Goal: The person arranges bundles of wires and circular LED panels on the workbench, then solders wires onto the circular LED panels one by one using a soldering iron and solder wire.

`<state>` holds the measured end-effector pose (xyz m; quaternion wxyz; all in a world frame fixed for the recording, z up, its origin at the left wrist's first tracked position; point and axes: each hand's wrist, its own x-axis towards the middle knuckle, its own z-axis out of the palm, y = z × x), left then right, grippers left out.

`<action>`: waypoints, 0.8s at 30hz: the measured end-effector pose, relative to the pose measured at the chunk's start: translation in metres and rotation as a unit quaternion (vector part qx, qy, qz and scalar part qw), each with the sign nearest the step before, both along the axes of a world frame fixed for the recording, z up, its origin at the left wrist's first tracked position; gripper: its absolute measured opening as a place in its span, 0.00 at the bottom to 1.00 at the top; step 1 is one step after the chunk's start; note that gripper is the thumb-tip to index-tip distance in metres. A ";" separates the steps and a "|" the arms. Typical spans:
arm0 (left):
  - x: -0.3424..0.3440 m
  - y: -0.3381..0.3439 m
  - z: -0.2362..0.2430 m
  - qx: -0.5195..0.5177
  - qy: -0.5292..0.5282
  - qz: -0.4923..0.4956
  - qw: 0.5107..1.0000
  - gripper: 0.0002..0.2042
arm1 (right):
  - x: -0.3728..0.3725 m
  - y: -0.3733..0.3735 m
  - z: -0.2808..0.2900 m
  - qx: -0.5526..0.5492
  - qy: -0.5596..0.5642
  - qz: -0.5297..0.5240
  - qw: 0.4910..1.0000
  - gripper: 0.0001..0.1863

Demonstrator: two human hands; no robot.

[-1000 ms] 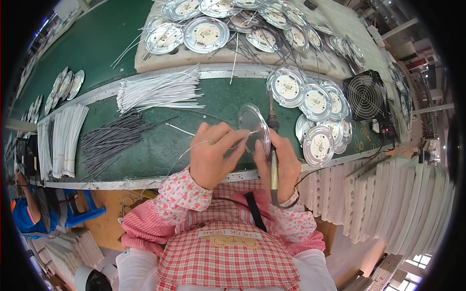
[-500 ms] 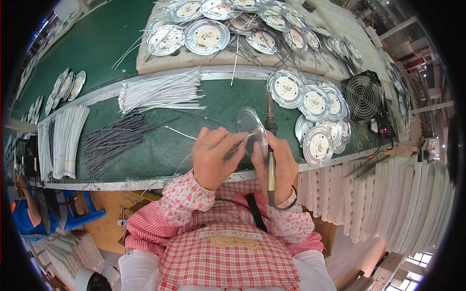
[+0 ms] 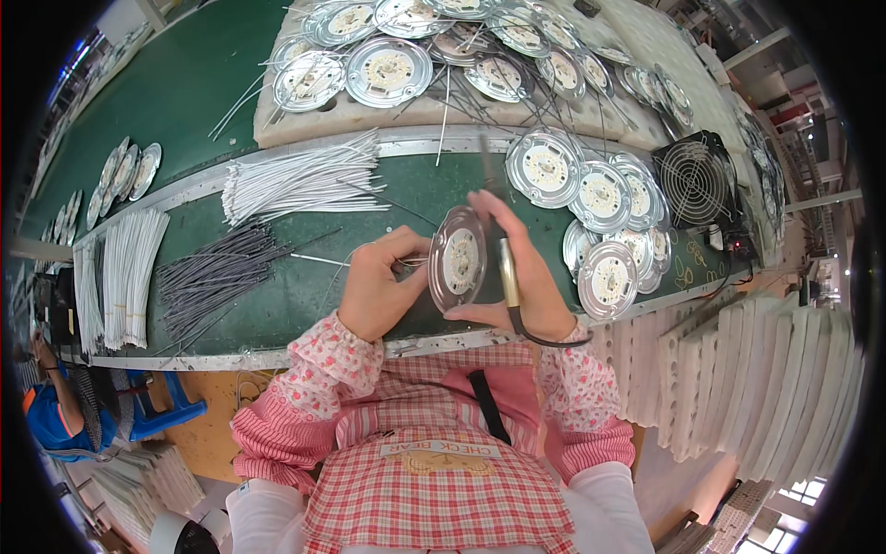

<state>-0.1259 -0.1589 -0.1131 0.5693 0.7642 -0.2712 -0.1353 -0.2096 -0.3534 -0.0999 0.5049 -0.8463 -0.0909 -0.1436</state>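
Note:
A round metal LED lamp plate (image 3: pixel 458 262) stands tilted between my hands, its board of small chips showing. My left hand (image 3: pixel 380 284) is closed at its left side, pinching thin wires (image 3: pixel 406 265) that run behind it; their fingertip ends are partly hidden. My right hand (image 3: pixel 535 268) grips a soldering iron (image 3: pixel 508 275) along the palm, its tip blurred and pointing away from me. The right thumb reaches under the plate's lower edge, and the fingers are near its upper edge. A white wire (image 3: pixel 318 259) trails left from my left hand.
White wires (image 3: pixel 295 180) and dark grey wires (image 3: pixel 217 272) lie in bundles at left. Finished-looking lamp plates pile up at right (image 3: pixel 607 277) and on a foam block (image 3: pixel 314 129) at the back. A black fan (image 3: pixel 692 180) stands at far right, beside upright foam sheets (image 3: pixel 738 379).
The lamp plate has turned from its plain back to its chip side and moved slightly left. My right hand has opened out around its edge, still with the iron.

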 end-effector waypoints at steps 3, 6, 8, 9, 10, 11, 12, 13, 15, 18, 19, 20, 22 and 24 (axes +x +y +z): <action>-0.008 -0.005 -0.003 -0.039 0.041 0.056 0.997 0.08 | 0.005 0.012 -0.003 -0.017 -0.001 -0.047 0.999 0.59; -0.010 -0.003 0.002 -0.063 0.165 0.079 0.981 0.09 | 0.000 0.023 -0.007 -0.010 -0.018 -0.110 0.994 0.58; -0.016 -0.010 0.016 -0.010 0.074 0.076 0.994 0.11 | -0.004 0.030 -0.008 -0.046 -0.023 -0.135 0.990 0.58; -0.018 -0.014 0.021 0.040 -0.019 0.077 0.996 0.13 | -0.005 0.032 -0.009 -0.083 -0.030 -0.154 0.984 0.58; -0.019 -0.017 0.021 0.040 -0.020 0.076 0.996 0.13 | -0.008 0.036 -0.008 -0.083 -0.031 -0.155 0.984 0.58; -0.018 -0.021 0.019 0.066 -0.009 0.085 0.994 0.13 | -0.012 0.040 -0.006 -0.117 -0.036 -0.164 0.979 0.57; -0.017 -0.023 0.018 0.092 0.003 0.095 0.991 0.13 | -0.015 0.043 -0.002 -0.150 -0.042 -0.172 0.973 0.57; -0.016 -0.023 0.013 0.091 0.001 0.095 0.991 0.13 | -0.018 0.040 0.001 -0.143 -0.033 -0.162 0.976 0.56; -0.014 -0.023 0.005 0.037 0.000 0.063 0.997 0.16 | -0.026 0.032 -0.001 -0.150 -0.014 -0.160 0.976 0.55; -0.004 -0.014 0.013 0.175 -0.061 -0.024 0.982 0.19 | -0.038 0.028 -0.004 -0.169 0.021 -0.160 0.972 0.53; -0.007 -0.015 0.004 0.113 -0.339 0.052 0.932 0.17 | -0.039 0.030 -0.006 -0.208 0.014 -0.177 0.962 0.53; -0.009 -0.013 0.004 0.112 -0.338 0.052 0.933 0.17 | -0.040 0.031 -0.007 -0.246 0.008 -0.193 0.950 0.53; -0.009 -0.005 0.004 0.092 -0.302 0.055 0.947 0.11 | -0.038 0.034 -0.009 -0.255 -0.004 -0.207 0.944 0.49; -0.009 -0.003 -0.002 0.093 -0.236 0.020 0.967 0.06 | -0.038 0.034 -0.008 -0.265 -0.015 -0.217 0.939 0.46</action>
